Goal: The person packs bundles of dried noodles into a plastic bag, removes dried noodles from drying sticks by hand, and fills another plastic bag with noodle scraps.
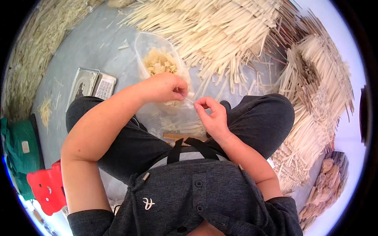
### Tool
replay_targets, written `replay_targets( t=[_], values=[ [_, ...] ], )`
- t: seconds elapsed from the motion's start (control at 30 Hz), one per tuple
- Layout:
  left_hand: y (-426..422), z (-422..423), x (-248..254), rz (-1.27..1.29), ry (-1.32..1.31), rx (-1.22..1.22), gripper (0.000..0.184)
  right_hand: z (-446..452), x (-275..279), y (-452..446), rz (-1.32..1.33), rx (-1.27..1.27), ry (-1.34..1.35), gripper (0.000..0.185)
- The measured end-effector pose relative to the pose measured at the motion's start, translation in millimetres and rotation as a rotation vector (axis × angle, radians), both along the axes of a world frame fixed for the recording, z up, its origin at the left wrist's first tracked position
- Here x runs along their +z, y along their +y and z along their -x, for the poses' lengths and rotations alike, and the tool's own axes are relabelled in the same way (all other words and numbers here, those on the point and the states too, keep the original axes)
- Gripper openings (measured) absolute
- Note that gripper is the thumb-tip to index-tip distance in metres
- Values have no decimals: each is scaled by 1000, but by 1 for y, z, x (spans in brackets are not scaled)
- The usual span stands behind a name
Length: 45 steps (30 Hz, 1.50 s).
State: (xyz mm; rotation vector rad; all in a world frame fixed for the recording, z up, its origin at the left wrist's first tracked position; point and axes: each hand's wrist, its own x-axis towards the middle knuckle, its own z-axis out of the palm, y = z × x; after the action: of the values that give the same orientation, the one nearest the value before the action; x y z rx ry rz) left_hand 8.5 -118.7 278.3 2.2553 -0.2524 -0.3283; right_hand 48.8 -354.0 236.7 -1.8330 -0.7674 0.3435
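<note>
My left hand (167, 87) is closed in a pinch above the mouth of a clear plastic bag (138, 43). Short, flat, cream-coloured pieces (159, 61) lie inside that bag. Just right of it, my right hand (213, 117) pinches with thumb and forefinger. Between the two hands runs a thin pale strip (189, 100), and both sets of fingertips appear to grip it. My left fingers partly hide the strip's far end. More pale bits (181, 126) show under the plastic between my legs.
Long pale strips (208, 31) are heaped ahead and along the right side. A digital scale (105, 86) with a metal tray (83, 84) sits at left. Farther left are a red plastic object (48, 188) and a green item (23, 149). Brownish pieces (325, 187) lie at lower right.
</note>
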Motion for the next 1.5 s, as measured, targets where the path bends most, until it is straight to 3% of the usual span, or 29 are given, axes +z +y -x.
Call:
replay_targets(
  t=[0.43, 0.67, 0.87, 1.17, 1.23, 1.3, 1.5],
  values=[
    [5, 2, 3, -7, -23, 5, 17, 0, 0, 12, -68, 37, -183, 8],
    [4, 2, 7, -37, -64, 3, 16, 1, 7, 15, -66, 32, -108, 7],
    [3, 1, 7, -50, -32, 3, 16, -2, -1, 19, -93, 67, -206, 9],
    [6, 2, 12, -153, -76, -14, 12, 1, 12, 10, 27, 42, -164, 5],
    [0, 7, 14, -186, -54, -2, 12, 0, 8, 6, 35, 77, -338, 6],
    [-9, 15, 14, -337, -531, -4, 11, 1, 14, 4, 2, 99, -387, 7],
    [-27, 16, 22, -382, -591, -179, 13, 7, 17, -1, 6, 109, -447, 9]
  ],
)
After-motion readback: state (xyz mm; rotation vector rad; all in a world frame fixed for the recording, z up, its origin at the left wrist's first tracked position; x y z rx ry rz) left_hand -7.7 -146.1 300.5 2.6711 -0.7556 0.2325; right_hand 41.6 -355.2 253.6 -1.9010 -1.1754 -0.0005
